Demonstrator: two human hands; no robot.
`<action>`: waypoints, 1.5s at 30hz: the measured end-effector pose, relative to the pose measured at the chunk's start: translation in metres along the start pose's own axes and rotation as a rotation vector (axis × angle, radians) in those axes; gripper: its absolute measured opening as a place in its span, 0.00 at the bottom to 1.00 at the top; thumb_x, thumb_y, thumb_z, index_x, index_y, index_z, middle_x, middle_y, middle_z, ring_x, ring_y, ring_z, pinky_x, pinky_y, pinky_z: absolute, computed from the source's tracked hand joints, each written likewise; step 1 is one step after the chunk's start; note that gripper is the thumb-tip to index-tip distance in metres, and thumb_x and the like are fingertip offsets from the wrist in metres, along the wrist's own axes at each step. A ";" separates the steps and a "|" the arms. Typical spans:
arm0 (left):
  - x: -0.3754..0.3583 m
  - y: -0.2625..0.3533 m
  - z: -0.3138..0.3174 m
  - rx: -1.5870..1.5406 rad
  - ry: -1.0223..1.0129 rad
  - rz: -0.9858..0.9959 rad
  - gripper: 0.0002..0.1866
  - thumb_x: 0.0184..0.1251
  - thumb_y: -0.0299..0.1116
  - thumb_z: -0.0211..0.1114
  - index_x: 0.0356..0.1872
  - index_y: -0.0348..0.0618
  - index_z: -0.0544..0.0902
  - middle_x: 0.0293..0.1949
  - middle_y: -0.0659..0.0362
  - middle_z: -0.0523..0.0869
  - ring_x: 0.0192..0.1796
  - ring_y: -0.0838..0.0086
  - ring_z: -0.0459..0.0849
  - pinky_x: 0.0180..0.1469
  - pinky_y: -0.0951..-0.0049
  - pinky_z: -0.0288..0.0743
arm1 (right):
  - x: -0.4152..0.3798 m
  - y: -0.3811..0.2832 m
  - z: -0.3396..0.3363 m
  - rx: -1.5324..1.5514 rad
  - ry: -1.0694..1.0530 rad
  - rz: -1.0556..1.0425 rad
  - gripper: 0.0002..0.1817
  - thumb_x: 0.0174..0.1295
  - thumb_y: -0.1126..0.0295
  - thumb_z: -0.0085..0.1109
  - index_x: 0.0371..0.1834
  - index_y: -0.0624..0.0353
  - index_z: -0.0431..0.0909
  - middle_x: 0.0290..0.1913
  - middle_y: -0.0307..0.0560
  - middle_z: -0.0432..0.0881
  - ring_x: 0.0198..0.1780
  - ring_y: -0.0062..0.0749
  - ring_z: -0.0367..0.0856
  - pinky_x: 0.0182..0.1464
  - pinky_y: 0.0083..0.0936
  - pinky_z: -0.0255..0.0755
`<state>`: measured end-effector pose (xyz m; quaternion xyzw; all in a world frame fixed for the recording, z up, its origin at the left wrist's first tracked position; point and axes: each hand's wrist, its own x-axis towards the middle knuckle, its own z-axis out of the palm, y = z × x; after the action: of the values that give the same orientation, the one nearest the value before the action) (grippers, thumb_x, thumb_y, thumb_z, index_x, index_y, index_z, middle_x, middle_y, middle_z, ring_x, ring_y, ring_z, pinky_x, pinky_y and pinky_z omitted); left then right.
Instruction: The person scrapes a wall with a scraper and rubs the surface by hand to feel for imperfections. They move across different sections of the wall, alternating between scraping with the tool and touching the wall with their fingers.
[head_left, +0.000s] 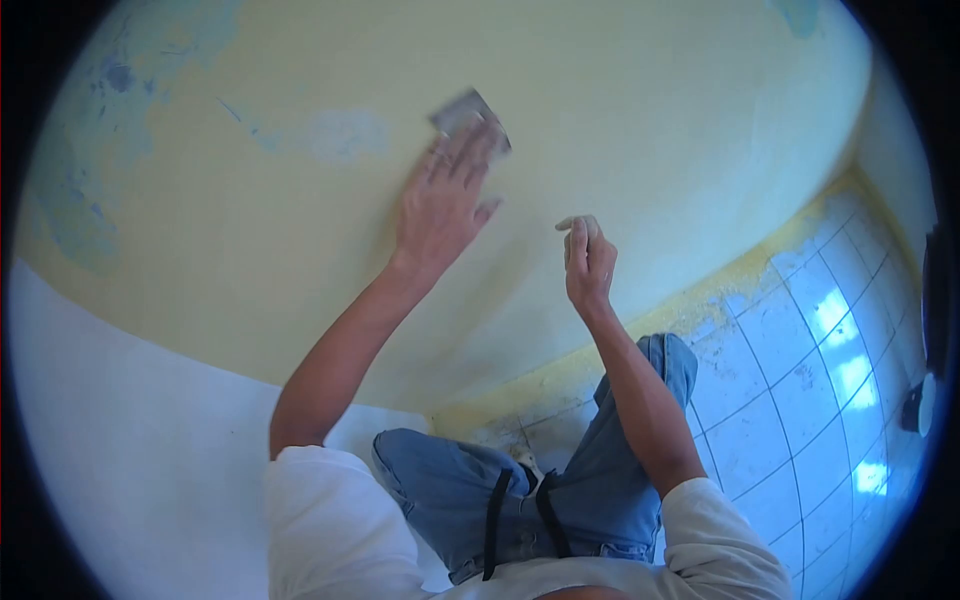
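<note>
My left hand (445, 205) lies against a pale yellow wall (640, 110), its fingers pressed over a grey sheet of sandpaper (463, 108). The sheet is flat to the wall and its edges show past my fingertips. Fine white dust covers those fingers. Lower and to the right, my right hand (590, 255) hangs in front of the wall, apart from the sandpaper. Its fingers are curled in, with the index finger bent toward the left and dusted white. Nothing shows in it.
A whitish patch (348, 134) and blue-green worn areas (75, 200) mark the wall at left. My bent knees in jeans (450, 470) are close below. White floor tiles (800, 400) extend at right, dusty along the wall. A dark container with a pale rim (918, 405) stands at the far right.
</note>
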<state>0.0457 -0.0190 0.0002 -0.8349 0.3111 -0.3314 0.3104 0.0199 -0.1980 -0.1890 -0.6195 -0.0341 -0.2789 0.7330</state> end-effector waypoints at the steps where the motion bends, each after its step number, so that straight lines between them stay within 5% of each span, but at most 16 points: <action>1: -0.006 0.011 0.000 -0.068 -0.051 -0.043 0.51 0.71 0.60 0.74 0.87 0.41 0.66 0.92 0.54 0.58 0.93 0.63 0.53 0.93 0.57 0.48 | 0.001 -0.001 -0.003 -0.006 -0.007 0.025 0.18 0.90 0.65 0.47 0.46 0.62 0.85 0.22 0.36 0.67 0.24 0.19 0.65 0.29 0.27 0.62; 3: -0.006 0.041 -0.003 -0.177 -0.128 -0.151 0.50 0.72 0.59 0.72 0.87 0.40 0.66 0.92 0.56 0.58 0.93 0.65 0.52 0.93 0.58 0.49 | 0.000 -0.004 -0.002 -0.016 -0.026 0.036 0.18 0.89 0.65 0.48 0.46 0.61 0.86 0.22 0.37 0.68 0.24 0.20 0.66 0.29 0.27 0.63; 8: -0.015 0.041 0.015 -0.109 -0.138 0.156 0.47 0.73 0.52 0.73 0.85 0.37 0.67 0.91 0.57 0.60 0.92 0.65 0.55 0.91 0.58 0.56 | 0.004 0.000 0.000 -0.163 -0.045 -0.086 0.10 0.85 0.70 0.54 0.49 0.60 0.86 0.29 0.44 0.80 0.26 0.28 0.76 0.30 0.30 0.70; 11: -0.019 0.042 -0.001 -0.207 -0.130 0.127 0.46 0.72 0.49 0.73 0.85 0.36 0.67 0.91 0.57 0.60 0.92 0.66 0.56 0.91 0.58 0.57 | 0.003 -0.011 0.000 -0.224 -0.059 -0.224 0.09 0.78 0.77 0.60 0.57 0.59 0.85 0.47 0.51 0.88 0.40 0.40 0.88 0.41 0.36 0.82; 14: -0.017 0.040 -0.003 -0.259 -0.087 0.102 0.43 0.72 0.44 0.73 0.84 0.35 0.69 0.91 0.57 0.61 0.91 0.66 0.58 0.90 0.58 0.60 | 0.002 -0.012 0.003 -0.284 -0.127 -0.439 0.24 0.74 0.81 0.62 0.73 0.61 0.79 0.70 0.63 0.81 0.68 0.55 0.84 0.62 0.39 0.85; 17: -0.017 0.040 -0.003 -0.321 -0.029 0.100 0.38 0.72 0.38 0.71 0.80 0.33 0.74 0.90 0.56 0.62 0.90 0.64 0.61 0.87 0.59 0.65 | -0.009 -0.035 0.013 -0.248 -0.198 -0.495 0.43 0.68 0.81 0.65 0.88 0.58 0.63 0.85 0.63 0.67 0.85 0.63 0.67 0.80 0.47 0.71; 18: -0.018 0.040 -0.003 -0.352 -0.024 0.093 0.35 0.72 0.36 0.71 0.78 0.32 0.76 0.89 0.56 0.64 0.89 0.63 0.62 0.86 0.59 0.67 | -0.010 -0.034 0.015 -0.282 -0.309 -0.494 0.52 0.68 0.79 0.66 0.93 0.66 0.45 0.91 0.70 0.52 0.91 0.68 0.52 0.89 0.55 0.55; 22: -0.016 0.042 -0.001 -0.401 0.025 0.058 0.28 0.72 0.30 0.68 0.70 0.29 0.82 0.86 0.55 0.68 0.88 0.61 0.65 0.83 0.59 0.73 | -0.019 -0.021 0.036 -0.332 -0.360 -0.619 0.56 0.68 0.76 0.65 0.90 0.79 0.34 0.91 0.79 0.44 0.93 0.74 0.39 0.91 0.67 0.36; 25: -0.015 0.036 -0.003 -0.440 -0.001 0.024 0.28 0.72 0.30 0.66 0.71 0.28 0.81 0.85 0.54 0.69 0.87 0.60 0.65 0.80 0.62 0.75 | -0.017 -0.018 0.052 -0.302 -0.316 -0.612 0.57 0.66 0.77 0.65 0.90 0.80 0.35 0.91 0.79 0.44 0.93 0.74 0.39 0.91 0.66 0.37; 28: -0.014 0.033 -0.015 -0.108 0.051 0.062 0.29 0.73 0.31 0.65 0.74 0.31 0.80 0.84 0.55 0.69 0.86 0.59 0.66 0.79 0.60 0.74 | -0.008 -0.024 0.061 -0.243 -0.291 -0.563 0.57 0.63 0.80 0.63 0.92 0.75 0.37 0.91 0.79 0.43 0.93 0.75 0.38 0.91 0.67 0.36; 34: -0.027 0.020 -0.024 0.052 0.004 0.057 0.34 0.78 0.44 0.66 0.81 0.40 0.76 0.84 0.56 0.69 0.84 0.59 0.67 0.85 0.45 0.59 | -0.003 -0.038 0.049 -0.544 -0.303 -0.438 0.53 0.63 0.84 0.57 0.93 0.62 0.45 0.93 0.71 0.45 0.94 0.66 0.39 0.91 0.70 0.32; 45: -0.013 0.023 -0.022 -0.007 -0.007 0.077 0.38 0.76 0.53 0.70 0.79 0.41 0.77 0.84 0.56 0.71 0.89 0.61 0.60 0.89 0.42 0.52 | 0.062 -0.064 0.054 -0.503 -0.075 -0.551 0.47 0.71 0.77 0.53 0.93 0.67 0.44 0.93 0.73 0.45 0.94 0.71 0.38 0.90 0.69 0.31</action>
<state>0.0144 -0.0304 -0.0081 -0.8244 0.3431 -0.3153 0.3212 0.0588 -0.1757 -0.0949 -0.7576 -0.1565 -0.4426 0.4535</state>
